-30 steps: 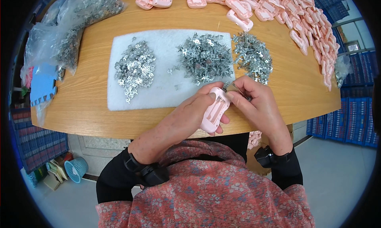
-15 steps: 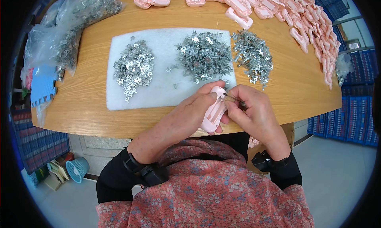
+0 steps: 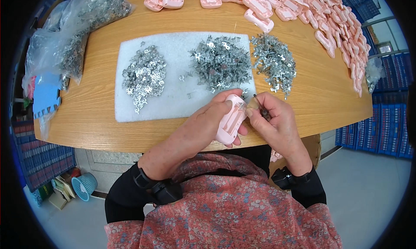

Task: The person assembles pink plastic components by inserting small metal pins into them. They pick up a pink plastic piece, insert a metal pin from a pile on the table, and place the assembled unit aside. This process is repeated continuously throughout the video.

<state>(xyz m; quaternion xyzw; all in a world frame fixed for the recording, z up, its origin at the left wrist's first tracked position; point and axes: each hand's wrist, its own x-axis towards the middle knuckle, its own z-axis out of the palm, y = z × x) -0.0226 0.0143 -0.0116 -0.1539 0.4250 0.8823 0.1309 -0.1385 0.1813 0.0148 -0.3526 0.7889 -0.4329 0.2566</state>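
Observation:
My left hand [image 3: 214, 116] is wrapped round a pink plastic casing [image 3: 231, 121], its hollow side with a long slot facing up, tilted above the front edge of the table. Close beside the casing's upper right edge is my right hand [image 3: 273, 116], thumb and fingers closed round a thin dark tool [image 3: 258, 102] whose exact kind I cannot make out. The right fingertips reach the casing's rim, where a small shiny metal bit [image 3: 241, 106] shows at its upper end. Just beyond the hands lies a dense pile of small metal clips [image 3: 221, 62].
A white foam sheet [image 3: 175, 106] carries that pile and another metal heap [image 3: 145, 75]; a third heap [image 3: 275, 62] lies on the wood to its right. Many pink casings [image 3: 299, 8] cover the far right. Plastic bags of metal parts [image 3: 71, 54] and a blue foam piece [image 3: 47, 97] sit left.
My right hand has drawn slightly back from the casing, and the dark tool has swung to point upward, away from it. The left hand still holds the casing, shifted slightly left.

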